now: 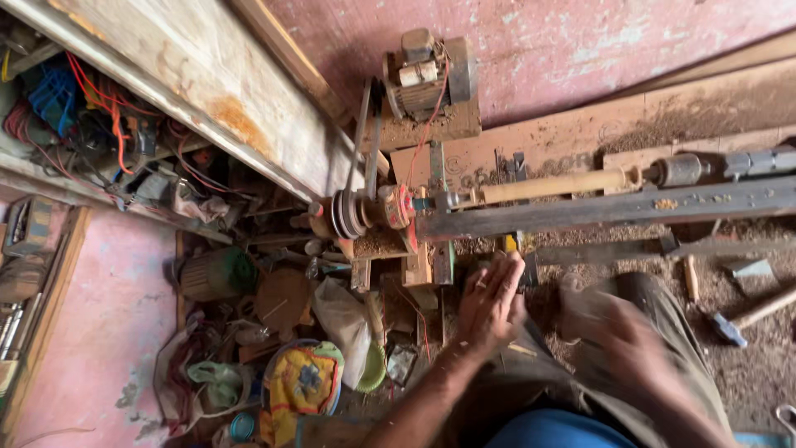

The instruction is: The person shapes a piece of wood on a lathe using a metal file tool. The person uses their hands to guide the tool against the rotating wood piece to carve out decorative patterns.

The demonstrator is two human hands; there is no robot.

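A pale wooden spindle (554, 186) is mounted lengthwise in a wood lathe, between the red headstock (396, 207) and the metal tailstock (680, 170). The dark steel bed rail (613, 209) runs below it. My left hand (489, 300) is held flat, fingers together, just below the rail, with nothing in it. My right hand (618, 332) is blurred by motion beside it, low over my lap; I cannot tell how its fingers stand.
An electric motor (427, 75) sits on a wooden block above the belt pulley (348, 214). Sawdust covers the ground at right, where a hammer (746, 315) and a chisel (691, 276) lie. Clutter of bags, wires and tools fills the left side.
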